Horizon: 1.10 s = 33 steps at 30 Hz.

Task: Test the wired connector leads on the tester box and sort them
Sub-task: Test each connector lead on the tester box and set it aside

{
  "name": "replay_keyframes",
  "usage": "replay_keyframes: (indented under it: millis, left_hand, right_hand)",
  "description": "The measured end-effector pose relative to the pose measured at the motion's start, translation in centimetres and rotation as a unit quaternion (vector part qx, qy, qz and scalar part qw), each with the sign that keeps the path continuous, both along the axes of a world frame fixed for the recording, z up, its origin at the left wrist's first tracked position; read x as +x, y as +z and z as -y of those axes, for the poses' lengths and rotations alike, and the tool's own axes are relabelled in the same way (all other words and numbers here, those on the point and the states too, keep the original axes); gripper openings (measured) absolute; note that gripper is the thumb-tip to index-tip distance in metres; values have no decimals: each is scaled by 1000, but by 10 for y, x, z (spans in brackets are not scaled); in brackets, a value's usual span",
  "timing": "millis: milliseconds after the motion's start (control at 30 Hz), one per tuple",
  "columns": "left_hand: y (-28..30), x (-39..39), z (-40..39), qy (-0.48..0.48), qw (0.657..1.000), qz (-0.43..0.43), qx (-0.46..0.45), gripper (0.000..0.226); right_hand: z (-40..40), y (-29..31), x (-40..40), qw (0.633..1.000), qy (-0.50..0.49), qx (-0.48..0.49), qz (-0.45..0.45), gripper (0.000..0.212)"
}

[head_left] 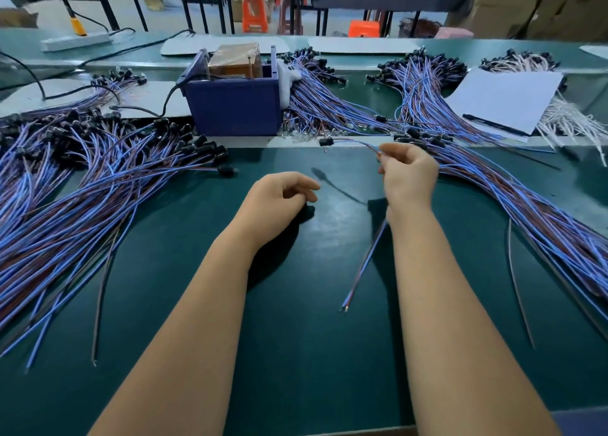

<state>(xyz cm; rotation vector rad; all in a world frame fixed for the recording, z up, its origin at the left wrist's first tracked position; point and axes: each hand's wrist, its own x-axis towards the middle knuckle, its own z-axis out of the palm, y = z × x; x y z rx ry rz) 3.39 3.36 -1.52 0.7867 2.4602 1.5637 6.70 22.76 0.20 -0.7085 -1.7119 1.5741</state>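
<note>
My right hand (pixel 408 175) pinches one blue-and-red wired lead (pixel 353 143) above the green mat. Its black connector end points left toward the tester box, and its bare tail hangs down below my wrist. My left hand (pixel 279 195) hovers beside it with fingers loosely curled, holding nothing. The tester box (pixel 233 103) is a blue bin with a brown block inside, standing just beyond my hands. A large pile of leads (pixel 82 185) spreads over the left of the mat. Another pile of leads (pixel 513 212) fans out on the right.
More lead bundles (pixel 424 83) lie behind the box on the conveyor strip. A white sheet (pixel 503 100) with a black pen sits at the right rear. A power strip (pixel 75 42) and black cables lie far left. A loose single wire (pixel 519 284) rests right of my forearm.
</note>
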Motion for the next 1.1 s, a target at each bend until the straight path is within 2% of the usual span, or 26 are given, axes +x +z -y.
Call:
replay_keyframes:
  millis: [67, 200, 367, 433, 533, 633, 733, 800, 933, 1100]
  left_hand:
    - [1, -1, -1, 4, 1000, 7, 1, 43]
    - [3, 0, -4, 15, 1000, 12, 8, 44]
    - [2, -2, -7, 30, 1000, 8, 3, 42]
    - [0, -3, -7, 64, 998, -1, -13, 38]
    - [2, -7, 1, 185, 978, -67, -71, 30]
    - [4, -16, 18, 295, 940, -120, -120, 30]
    - [6, -21, 38, 361, 898, -91, -235, 45]
    - [7, -24, 46, 370, 883, -47, -285, 58]
    - [3, -29, 51, 361, 881, -17, -306, 69]
    - [1, -33, 52, 375, 882, -20, -284, 68]
  right_hand:
    - [-28, 3, 11, 998, -42, 44, 24, 19]
    - [-76, 6, 39, 969, -131, 156, 142, 23]
    - [-84, 11, 55, 897, -158, 240, 337, 30]
    - [-69, 16, 49, 869, -162, 282, 374, 33]
    - [-31, 23, 28, 867, -128, 336, 346, 34]
    - [24, 23, 1, 882, -27, 374, 287, 31]
    - [86, 15, -19, 914, 151, 333, 177, 25]
    - [117, 5, -24, 912, 244, 294, 148, 22]
    - [131, -15, -31, 872, 252, 371, 195, 24]
    - [123, -15, -24, 918, 278, 250, 132, 19]
